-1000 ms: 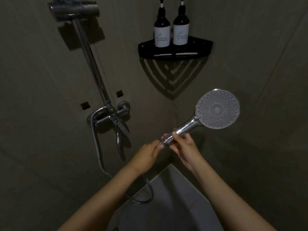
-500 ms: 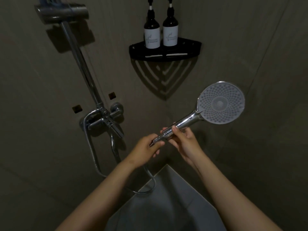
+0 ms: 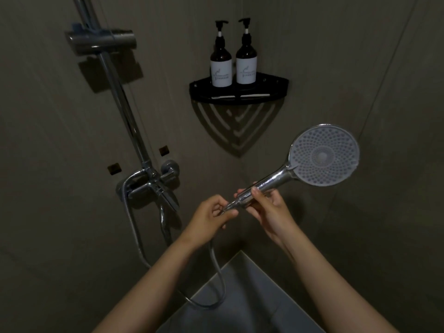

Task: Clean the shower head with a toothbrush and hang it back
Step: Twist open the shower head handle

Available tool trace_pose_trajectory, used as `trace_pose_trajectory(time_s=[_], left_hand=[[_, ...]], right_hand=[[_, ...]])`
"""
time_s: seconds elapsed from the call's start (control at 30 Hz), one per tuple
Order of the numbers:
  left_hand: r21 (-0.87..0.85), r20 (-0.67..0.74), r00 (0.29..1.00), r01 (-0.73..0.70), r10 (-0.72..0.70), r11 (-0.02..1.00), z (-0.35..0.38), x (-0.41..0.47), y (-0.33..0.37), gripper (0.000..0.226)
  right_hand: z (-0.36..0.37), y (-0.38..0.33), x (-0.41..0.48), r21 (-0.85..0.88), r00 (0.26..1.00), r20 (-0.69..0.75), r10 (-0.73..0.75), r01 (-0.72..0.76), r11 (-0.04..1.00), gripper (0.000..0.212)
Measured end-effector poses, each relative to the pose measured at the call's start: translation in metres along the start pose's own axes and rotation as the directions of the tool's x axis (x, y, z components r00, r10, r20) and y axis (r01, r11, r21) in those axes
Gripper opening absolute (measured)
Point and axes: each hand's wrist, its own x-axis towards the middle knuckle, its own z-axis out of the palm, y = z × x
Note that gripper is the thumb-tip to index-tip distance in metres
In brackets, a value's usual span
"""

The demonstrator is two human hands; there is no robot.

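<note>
Chrome shower head (image 3: 323, 155): right hand (image 3: 271, 212) grips handle (image 3: 268, 183), left hand (image 3: 207, 218) pinches hose (image 3: 217, 266) end. Pump bottles (image 3: 221, 68) and thin white stick (image 3: 254, 95) on black corner shelf (image 3: 280, 91); grey tiled walls (image 3: 360, 56).

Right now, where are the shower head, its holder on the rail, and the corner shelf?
shower head (image 3: 324, 156), head view, centre of the spray face.
rail holder (image 3: 101, 42), head view, middle of its chrome body.
corner shelf (image 3: 276, 92), head view, right part of its front rim.
</note>
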Motion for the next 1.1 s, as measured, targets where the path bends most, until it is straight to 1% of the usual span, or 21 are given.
trace_pose_trajectory(time_s=[0.03, 0.1, 0.13, 0.23, 0.27, 0.33, 0.43, 0.53, 0.57, 0.63, 0.67, 0.7, 0.77, 0.8, 0.83, 0.87, 0.93, 0.97, 1.07, 1.1], left_hand=[[-0.008, 0.021, 1.0, 0.003, -0.003, 1.0, 0.0, 0.0, 0.004, 0.011], [-0.021, 0.038, 0.999, 0.031, -0.03, 0.999, 0.001, 0.0, 0.007, 0.028], [-0.031, 0.034, 0.999, 0.04, -0.039, 0.999, 0.002, 0.001, 0.007, 0.029], [-0.083, -0.017, 0.999, 0.029, -0.03, 0.996, 0.006, 0.003, 0.003, 0.006], [-0.057, -0.043, 0.999, -0.002, -0.001, 0.998, 0.006, 0.004, -0.001, 0.011], [0.031, -0.055, 0.997, -0.055, 0.056, 0.998, 0.006, 0.006, -0.001, 0.011], [0.076, 0.005, 0.996, -0.084, 0.084, 0.993, 0.005, 0.006, 0.002, 0.018], [-0.004, 0.094, 0.995, -0.019, 0.02, 1.0, 0.002, 0.007, 0.004, 0.022], [-0.045, 0.134, 0.991, 0.025, -0.019, 0.999, 0.0, 0.007, 0.005, 0.029], [-0.066, 0.194, 0.977, 0.109, -0.095, 0.992, -0.003, 0.009, 0.005, 0.045], [-0.069, 0.2, 0.973, 0.132, -0.116, 0.989, -0.004, 0.01, 0.006, 0.046], [-0.094, 0.18, 0.977, 0.129, -0.11, 0.987, -0.004, 0.01, 0.007, 0.04], [-0.181, 0.088, 0.993, 0.091, -0.076, 0.979, -0.002, 0.01, 0.008, 0.012], [-0.2, 0.029, 0.997, 0.07, -0.065, 0.977, -0.002, 0.012, 0.006, 0.013], [-0.194, -0.005, 0.999, 0.043, -0.045, 0.98, -0.002, 0.012, 0.004, 0.017], [-0.172, -0.023, 0.999, 0.022, -0.027, 0.985, -0.003, 0.013, 0.003, 0.017], [-0.114, 0.006, 1.0, 0.005, -0.004, 0.993, -0.005, 0.013, 0.005, 0.008], [-0.092, 0.031, 1.0, 0.006, -0.003, 0.996, -0.006, 0.013, 0.006, 0.008], [-0.087, 0.082, 0.995, 0.058, -0.051, 0.995, -0.006, 0.013, 0.007, 0.031], [-0.097, 0.079, 0.995, 0.065, -0.057, 0.993, -0.006, 0.012, 0.008, 0.033]], right_hand=[[0.0, -0.002, 0.001, -0.003, 1.0, 0.0, -0.007, 0.007, 1.0, 0.021], [0.002, -0.005, 0.003, -0.021, 1.0, 0.002, -0.016, 0.016, 1.0, 0.017], [0.003, -0.007, 0.003, -0.029, 1.0, 0.005, -0.02, 0.02, 0.999, 0.015], [0.004, -0.01, 0.003, -0.041, 1.0, 0.006, -0.022, 0.022, 0.999, 0.015], [0.004, -0.011, 0.003, -0.043, 1.0, 0.007, -0.024, 0.024, 0.999, 0.016], [0.005, -0.013, 0.003, -0.034, 0.999, 0.015, -0.034, 0.034, 0.999, 0.016], [0.008, -0.017, 0.003, -0.026, 0.998, 0.041, -0.04, 0.041, 0.999, 0.017], [0.009, -0.02, 0.004, -0.041, 0.997, 0.053, -0.056, 0.059, 0.997, 0.018], [0.009, -0.021, 0.004, -0.056, 0.997, 0.056, -0.06, 0.063, 0.996, 0.019], [0.01, -0.021, 0.003, -0.082, 0.996, 0.069, -0.058, 0.064, 0.995, 0.024], [0.011, -0.021, 0.003, -0.087, 0.996, 0.069, -0.056, 0.062, 0.994, 0.025], [0.011, -0.02, 0.003, -0.086, 0.996, 0.065, -0.057, 0.063, 0.994, 0.025], [0.012, -0.018, 0.003, -0.098, 0.997, 0.043, -0.07, 0.074, 0.992, 0.022], [0.012, -0.018, 0.003, -0.108, 0.997, 0.035, -0.074, 0.077, 0.991, 0.02], [0.013, -0.018, 0.004, -0.112, 0.996, 0.033, -0.077, 0.081, 0.99, 0.018], [0.013, -0.018, 0.004, -0.107, 0.996, 0.033, -0.081, 0.084, 0.991, 0.016], [0.013, -0.019, 0.006, -0.084, 0.995, 0.036, -0.088, 0.091, 0.992, 0.014], [0.013, -0.02, 0.007, -0.078, 0.995, 0.037, -0.092, 0.095, 0.992, 0.013], [0.014, -0.02, 0.009, -0.092, 0.995, 0.044, -0.093, 0.097, 0.991, 0.01], [0.014, -0.02, 0.009, -0.092, 0.995, 0.045, -0.092, 0.096, 0.991, 0.01]])
